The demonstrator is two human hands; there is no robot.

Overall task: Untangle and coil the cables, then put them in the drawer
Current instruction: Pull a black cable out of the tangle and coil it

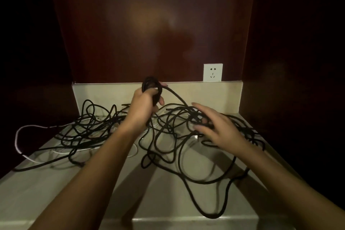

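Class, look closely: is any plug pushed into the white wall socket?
No. The white square wall socket shows bare pin holes, and no cable reaches it.

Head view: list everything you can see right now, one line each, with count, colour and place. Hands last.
coil of cable: one, black, held up above the middle of the countertop, one strand running from it down into the tangle.
tangle of cable: count of separate cables cannot be told, black, spread loose across the countertop from left to right, loops reaching the front edge.
white cable: at least one, white, at the left side, partly under the black tangle.
countertop: one, beige, fills the lower half.
wall socket: one, white, on the dark red back wall, right of centre.
left hand: grips the coil.
right hand: fingers spread, on the right of the tangle.
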